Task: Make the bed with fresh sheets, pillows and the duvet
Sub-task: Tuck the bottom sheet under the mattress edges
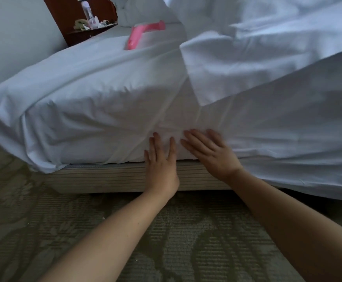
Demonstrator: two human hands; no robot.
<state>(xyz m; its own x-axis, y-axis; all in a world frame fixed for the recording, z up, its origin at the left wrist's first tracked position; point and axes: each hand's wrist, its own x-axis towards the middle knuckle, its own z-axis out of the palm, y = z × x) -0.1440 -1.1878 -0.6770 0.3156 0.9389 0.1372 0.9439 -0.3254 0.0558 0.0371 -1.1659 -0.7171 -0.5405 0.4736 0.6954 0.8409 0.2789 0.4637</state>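
Both hands lie flat against the side of the mattress, fingers straight and spread, gripping nothing. Left hand presses the white sheet with its fingertips pointing up and its heel down over the striped bed base. Right hand sits just beside it, angled toward the left, its fingertips nearly touching those of the other hand; its outline is slightly blurred.

That sheet covers the mattress top and hangs down the near side, its lower edge ending about where the mattress meets the base between the left corner and the hands. At the left corner the cloth bunches into a loose fold that droops past the base edge toward the floor. To the right of the hands a second white layer, the duvet, spills over the mattress edge and hangs lower, covering the base there; one of its corners points down just above the hands.

A pink object lies on the bed top, well away from the hands. Beyond it a dark wooden nightstand holds a clear bottle and small clutter. Patterned carpet spreads open under both forearms and off to the left of the bed corner.
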